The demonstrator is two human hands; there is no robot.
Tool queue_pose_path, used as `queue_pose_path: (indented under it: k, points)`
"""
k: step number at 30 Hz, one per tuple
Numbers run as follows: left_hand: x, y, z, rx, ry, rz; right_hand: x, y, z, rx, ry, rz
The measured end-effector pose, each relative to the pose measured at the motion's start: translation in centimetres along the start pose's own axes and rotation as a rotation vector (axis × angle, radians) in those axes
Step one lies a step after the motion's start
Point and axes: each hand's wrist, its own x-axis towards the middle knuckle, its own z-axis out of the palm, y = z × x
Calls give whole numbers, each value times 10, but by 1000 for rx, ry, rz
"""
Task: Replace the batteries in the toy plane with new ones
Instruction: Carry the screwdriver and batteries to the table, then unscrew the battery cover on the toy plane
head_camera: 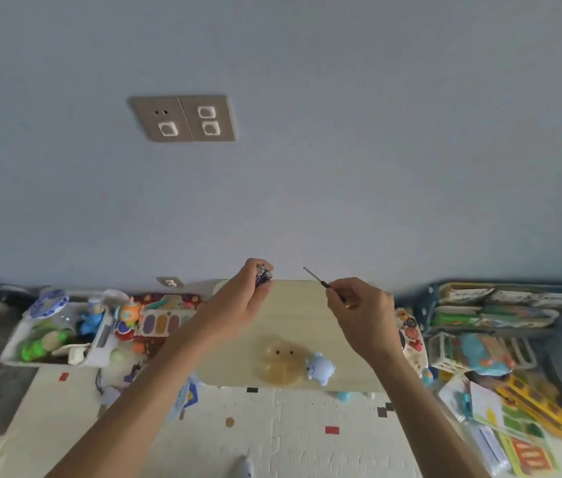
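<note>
The low pale wooden table [307,305] stands against the blue-grey wall [307,167], and both hands are raised above its far half. The left hand [241,301], over the far left part of the table, has its fingers closed around a small bundle of batteries [263,276], their metal ends showing, while the right hand [362,312], over the far right part, pinches a thin screwdriver [322,282] whose tip points up and left. On the near edge of the table lie a translucent yellow duck-shaped toy [279,363] and, just right of it, a small light blue animal toy [321,369].
</note>
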Motion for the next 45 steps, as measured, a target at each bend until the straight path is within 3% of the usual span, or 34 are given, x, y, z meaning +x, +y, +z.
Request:
queue_pose_path:
  k: [5, 12, 17, 21, 26, 37, 45]
  points:
    - [33, -91, 83, 81, -152, -20, 18, 89, 55, -42, 0, 20]
    - [113, -260, 261, 255, -350, 21, 43, 291, 177, -77, -46, 16]
    - [163, -351, 362, 450, -424, 132, 56, 419, 238, -90, -67, -44]
    - [187, -407, 396, 540, -339, 274, 80, 478, 257, -124, -12, -185]
    - [199, -434, 402, 523, -253, 335, 104, 515, 263, -73, 48, -272]
    - [188, -446, 407, 662, -231, 352, 78, 528, 271, 6, 25, -178]
    - [184, -446, 412, 450, -151, 274, 55, 525, 262, -55, -23, -212]
